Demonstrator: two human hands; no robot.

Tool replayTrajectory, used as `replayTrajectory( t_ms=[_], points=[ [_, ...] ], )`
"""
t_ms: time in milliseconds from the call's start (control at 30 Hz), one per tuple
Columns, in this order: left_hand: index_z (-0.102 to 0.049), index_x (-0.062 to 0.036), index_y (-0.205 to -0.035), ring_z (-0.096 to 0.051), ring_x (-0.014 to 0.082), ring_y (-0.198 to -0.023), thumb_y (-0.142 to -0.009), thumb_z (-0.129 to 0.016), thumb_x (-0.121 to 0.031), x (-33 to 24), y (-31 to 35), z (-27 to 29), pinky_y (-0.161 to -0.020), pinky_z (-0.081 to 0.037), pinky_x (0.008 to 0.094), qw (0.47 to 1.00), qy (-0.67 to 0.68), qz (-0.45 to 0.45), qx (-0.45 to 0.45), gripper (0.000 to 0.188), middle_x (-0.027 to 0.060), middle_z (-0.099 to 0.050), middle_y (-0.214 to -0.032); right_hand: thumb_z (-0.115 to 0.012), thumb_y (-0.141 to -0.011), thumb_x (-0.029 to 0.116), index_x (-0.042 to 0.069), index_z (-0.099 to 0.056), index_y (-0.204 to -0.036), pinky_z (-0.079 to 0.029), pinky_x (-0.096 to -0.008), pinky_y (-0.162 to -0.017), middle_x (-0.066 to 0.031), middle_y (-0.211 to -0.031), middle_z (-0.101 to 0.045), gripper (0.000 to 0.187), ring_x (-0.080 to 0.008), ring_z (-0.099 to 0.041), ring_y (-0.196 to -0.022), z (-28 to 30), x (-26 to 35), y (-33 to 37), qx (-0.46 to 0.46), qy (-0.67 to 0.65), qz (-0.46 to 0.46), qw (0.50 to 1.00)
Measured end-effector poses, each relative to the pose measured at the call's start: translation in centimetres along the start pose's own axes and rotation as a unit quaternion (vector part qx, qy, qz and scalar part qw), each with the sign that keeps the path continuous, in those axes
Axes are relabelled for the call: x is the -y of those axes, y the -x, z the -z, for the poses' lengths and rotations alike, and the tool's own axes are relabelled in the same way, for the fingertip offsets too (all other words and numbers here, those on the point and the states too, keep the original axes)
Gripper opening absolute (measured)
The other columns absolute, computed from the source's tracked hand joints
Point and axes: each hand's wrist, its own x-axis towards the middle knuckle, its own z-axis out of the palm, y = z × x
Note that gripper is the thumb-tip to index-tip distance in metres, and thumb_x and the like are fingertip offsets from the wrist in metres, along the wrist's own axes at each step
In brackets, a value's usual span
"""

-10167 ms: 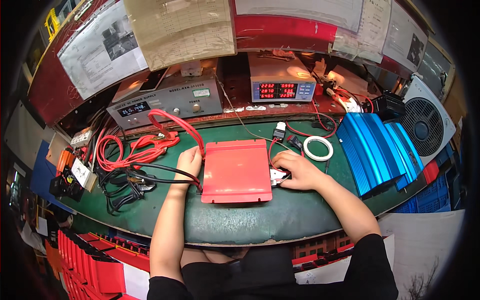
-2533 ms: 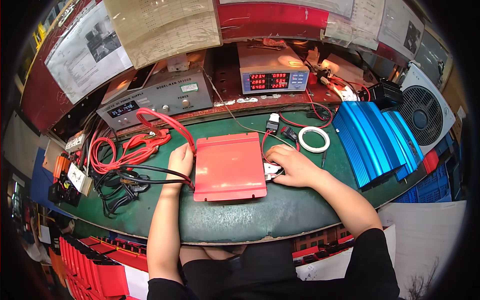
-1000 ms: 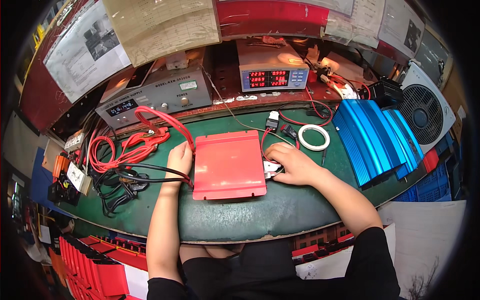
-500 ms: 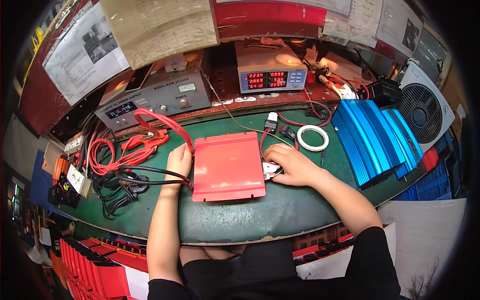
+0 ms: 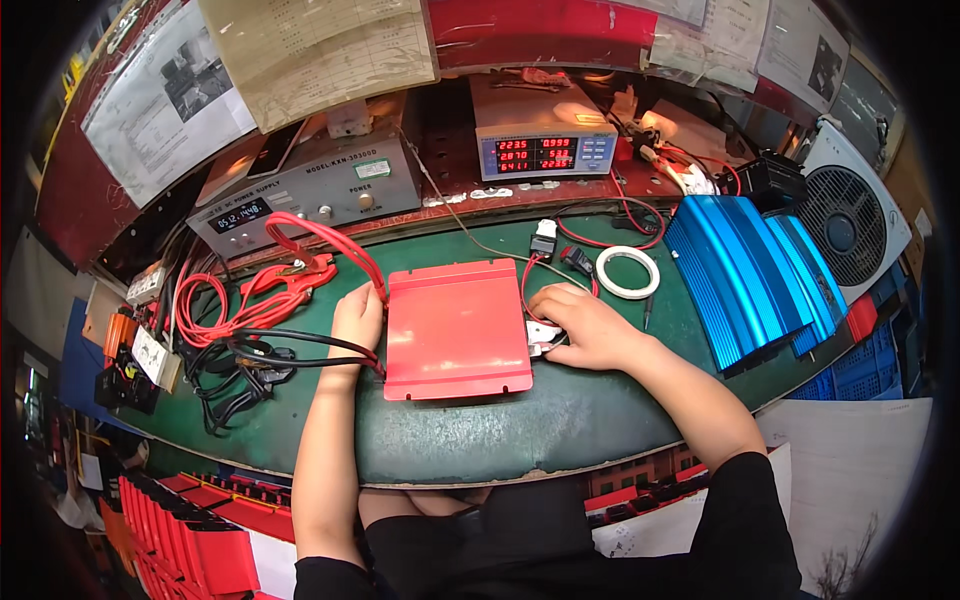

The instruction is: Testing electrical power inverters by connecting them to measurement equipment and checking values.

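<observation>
A flat red metal box [image 5: 458, 330] lies on the green bench mat in front of me. My left hand [image 5: 357, 320] is against its left side, between thick red cables [image 5: 340, 238] and black cables [image 5: 305, 352] that run to that side; its fingertips are hidden. At the opposite side, my right hand [image 5: 590, 330] is closed round a white plug [image 5: 541, 335] at the box's edge, with the thumb below and the fingers bent above. Thin red wires [image 5: 524, 290] pass close to these fingers.
Behind stand a grey power supply [image 5: 300, 185] and a meter with red digits [image 5: 545, 135]. A white tape roll [image 5: 628, 272], a black rocker switch [image 5: 577, 260] and blue finned cases [image 5: 735, 280] are to the right. Red clamps [image 5: 290, 285] lie left; a fan [image 5: 850, 215] stands far right.
Both hands stay at the sides of the red box. Some digits on the meter and the power supply differ slightly; the view has shifted a little.
</observation>
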Motion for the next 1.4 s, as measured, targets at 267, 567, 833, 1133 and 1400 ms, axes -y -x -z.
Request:
replayTrajectory(
  t_ms=[267,567,833,1133,1400],
  points=[
    [-0.061,0.0067,-0.092,-0.056,0.02,-0.07,-0.103,-0.046,-0.035,-0.4,0.1,0.1,-0.072,-0.048,0.0371,1.0,-0.011,0.002,-0.01,0.046,0.0187,-0.063,-0.074,-0.074,-0.074,0.02,0.001,-0.057,-0.105,-0.046,-0.0441,-0.096,-0.0138,-0.113,-0.059,0.04,-0.0352,-0.055,-0.113,-0.2,-0.2,0.1,-0.004,0.0,0.001,1.0],
    [-0.061,0.0069,-0.091,-0.057,0.0222,-0.07,-0.103,-0.046,-0.035,-0.8,0.3,0.1,-0.072,-0.048,0.0381,1.0,-0.008,0.005,-0.009,0.046,0.021,-0.062,-0.075,-0.073,-0.07,0.015,-0.001,-0.058,-0.107,-0.046,-0.0432,-0.097,-0.0138,-0.114,-0.06,0.043,-0.0344,-0.057,-0.111,-0.2,0.2,0.1,-0.008,0.01,0.004,1.0],
    [-0.061,0.0067,-0.093,-0.057,0.0204,-0.071,-0.104,-0.045,-0.035,-0.5,0.2,0.1,-0.073,-0.048,0.0372,1.0,-0.004,-0.011,-0.012,0.046,0.0203,-0.063,-0.076,-0.073,-0.07,0.016,-0.002,-0.057,-0.106,-0.045,-0.0437,-0.098,-0.0148,-0.114,-0.059,0.043,-0.035,-0.056,-0.111,-0.3,0.3,0.2,-0.008,0.017,-0.005,1.0],
    [-0.06,0.0045,-0.089,-0.06,0.0308,-0.065,-0.099,-0.044,-0.024,0.0,0.0,-0.2,-0.064,-0.046,0.0395,0.999,-0.019,-0.027,-0.026,0.035,0.0194,-0.061,-0.071,-0.073,-0.07,0.016,-0.001,-0.057,-0.107,-0.044,-0.0438,-0.098,-0.0149,-0.114,-0.059,0.044,-0.0352,-0.055,-0.112,-0.2,0.6,0.1,-0.007,0.017,-0.009,1.0],
    [-0.061,0.004,-0.091,-0.062,0.0308,-0.067,-0.099,-0.043,-0.024,-0.6,0.3,-0.1,-0.065,-0.047,0.0402,0.999,-0.014,-0.024,-0.027,0.035,0.0189,-0.063,-0.072,-0.073,-0.072,0.017,-0.001,-0.057,-0.108,-0.045,-0.0444,-0.099,-0.015,-0.116,-0.058,0.043,-0.0356,-0.055,-0.113,-0.1,0.9,0.1,-0.006,0.031,-0.009,0.999]
  ],
)
